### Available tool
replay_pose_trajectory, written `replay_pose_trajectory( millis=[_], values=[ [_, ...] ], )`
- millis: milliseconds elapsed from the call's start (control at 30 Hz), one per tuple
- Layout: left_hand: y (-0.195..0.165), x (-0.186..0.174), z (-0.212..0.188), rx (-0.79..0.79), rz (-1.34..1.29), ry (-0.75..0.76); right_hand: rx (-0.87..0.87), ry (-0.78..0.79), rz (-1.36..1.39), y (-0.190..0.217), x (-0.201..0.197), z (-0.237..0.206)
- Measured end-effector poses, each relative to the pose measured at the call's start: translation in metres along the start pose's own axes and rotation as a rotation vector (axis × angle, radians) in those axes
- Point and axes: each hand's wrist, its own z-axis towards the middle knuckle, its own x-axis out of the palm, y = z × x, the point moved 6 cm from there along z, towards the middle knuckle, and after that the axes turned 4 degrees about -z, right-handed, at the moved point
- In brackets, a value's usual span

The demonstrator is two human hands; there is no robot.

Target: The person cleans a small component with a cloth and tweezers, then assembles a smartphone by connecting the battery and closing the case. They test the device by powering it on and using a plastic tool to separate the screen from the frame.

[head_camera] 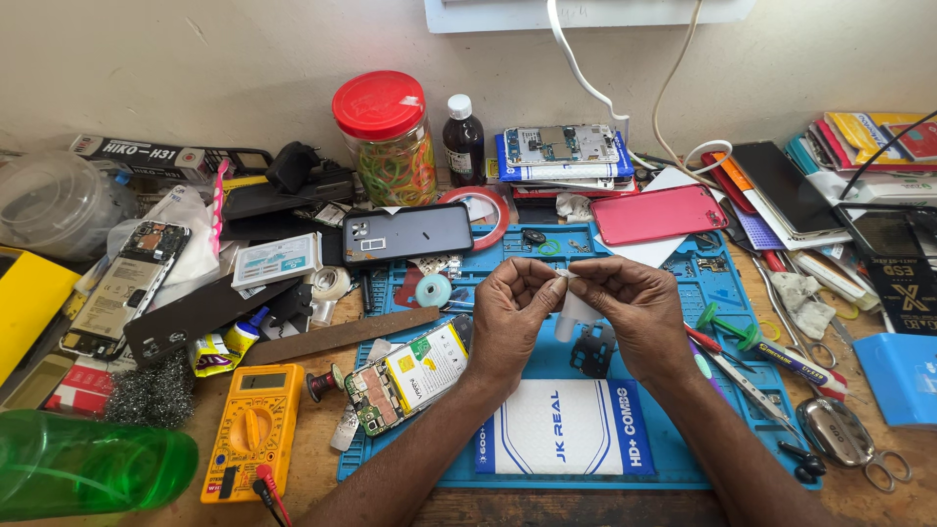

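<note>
Pinching a small white strip [576, 304] between both hands, left hand [514, 310] and right hand [630, 314], above the blue mat [683, 293].

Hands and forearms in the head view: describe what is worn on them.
Nothing is worn. The left hand and right hand are bare: no gloves, and no rings or watch that show. Both forearms are uncovered up to the bottom edge of the picture, with no sleeve, strap or bracelet in sight.
</note>
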Motion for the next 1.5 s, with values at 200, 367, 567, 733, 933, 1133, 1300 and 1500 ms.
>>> replay_pose_trajectory(
  millis=[200, 367, 567, 733, 933, 1133, 1300, 1500],
  values=[
    [-0.001, 0.000, 0.002, 0.023, -0.003, 0.019, 0.051, -0.021, -0.028, 0.002, 0.001, -0.001],
    [0.001, 0.000, 0.002, 0.023, 0.006, 0.017, 0.011, -0.008, -0.066, 0.008, 0.003, -0.001],
    [0.009, -0.003, 0.005, -0.071, -0.095, -0.026, -0.140, -0.154, -0.262, 0.028, -0.008, -0.006],
    [0.012, -0.006, 0.006, -0.112, -0.122, -0.060, -0.218, -0.148, -0.049, 0.039, -0.016, -0.006],
    [0.011, -0.001, 0.003, -0.073, -0.113, -0.018, -0.034, -0.021, -0.114, 0.017, 0.000, -0.003],
    [0.007, -0.001, 0.002, -0.036, -0.050, -0.002, 0.000, -0.024, -0.040, 0.012, 0.002, -0.001],
    [0.008, -0.004, 0.003, -0.040, -0.038, -0.023, -0.102, -0.003, -0.260, 0.020, 0.006, -0.004],
    [0.012, -0.003, 0.004, -0.117, -0.173, -0.037, -0.155, -0.176, -0.146, 0.032, -0.013, -0.002]
  ],
)
